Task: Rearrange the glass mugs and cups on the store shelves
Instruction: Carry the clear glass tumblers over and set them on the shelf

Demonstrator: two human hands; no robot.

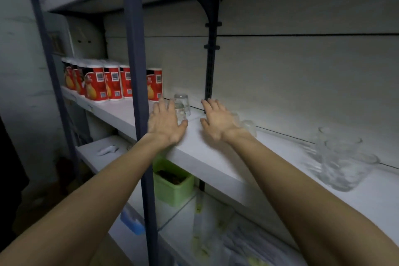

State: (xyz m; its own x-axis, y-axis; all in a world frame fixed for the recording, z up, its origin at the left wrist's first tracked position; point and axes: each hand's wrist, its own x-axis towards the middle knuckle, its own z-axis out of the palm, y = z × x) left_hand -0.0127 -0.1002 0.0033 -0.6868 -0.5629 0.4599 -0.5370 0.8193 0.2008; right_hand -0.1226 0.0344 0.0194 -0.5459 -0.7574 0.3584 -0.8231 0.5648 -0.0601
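Two small clear glass cups (182,103) stand upside down on the white shelf (216,157), near its back. My left hand (165,122) is spread flat over the shelf, its fingers just left of those cups and holding nothing. My right hand (218,121) is also spread, fingers apart, with two more small cups (248,126) just to its right, partly hidden by the wrist. Further right stands a cluster of larger clear glass mugs (343,162).
Red and white canisters (103,82) line the left end of the same shelf. A dark blue upright post (138,93) crosses in front of my left arm. A green tub (172,183) and packets lie on the lower shelves. Another shelf hangs overhead.
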